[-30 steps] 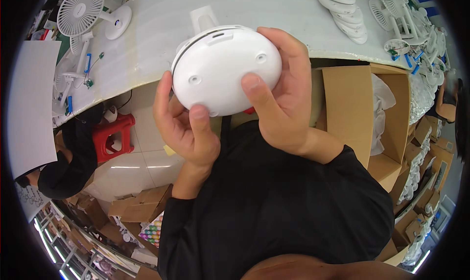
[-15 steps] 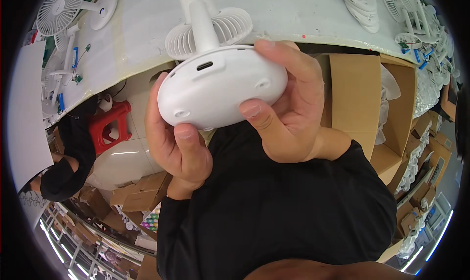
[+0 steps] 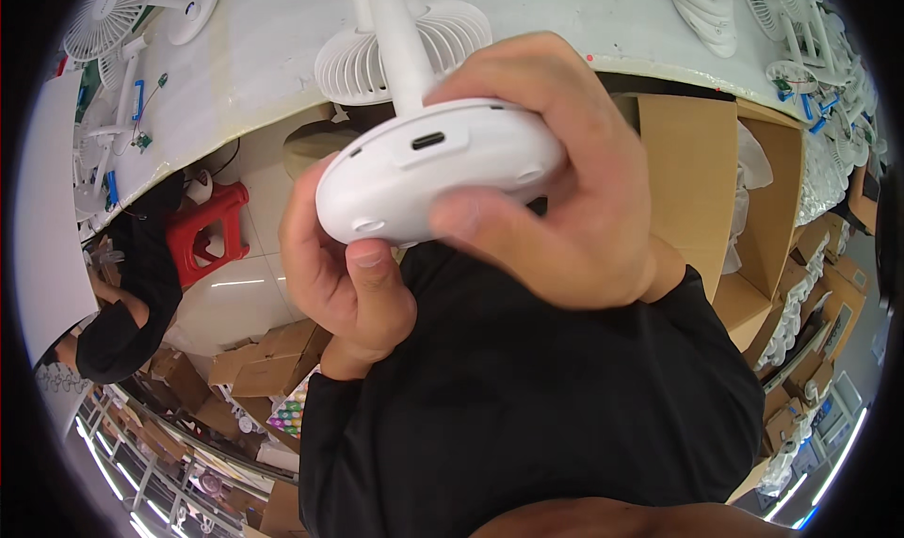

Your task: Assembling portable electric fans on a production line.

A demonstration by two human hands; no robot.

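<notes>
A white desk fan (image 3: 407, 53) is held up in front of me, its round base toward me and its slatted head pointing away over the table edge. On the base's side (image 3: 386, 185) a dark oblong port shows, with small round feet on the underside. My left hand (image 3: 344, 265) grips the base's left end, thumb against the underside. My right hand (image 3: 565, 180) wraps the right end; its fingers reach over the top close to the stem, its thumb lies across the underside, slightly blurred.
A white table (image 3: 254, 48) spans the far side. Other fans (image 3: 108, 16) stand at its left, stacked white bases (image 3: 702, 11) at the right. Right of me is an open cardboard box (image 3: 692, 180). A red stool (image 3: 209, 232) stands at left, near another person in black (image 3: 132, 321).
My right hand has shifted its hold, fingers moving up and over the base toward the stem and the thumb sliding left. The fan has moved slightly right.
</notes>
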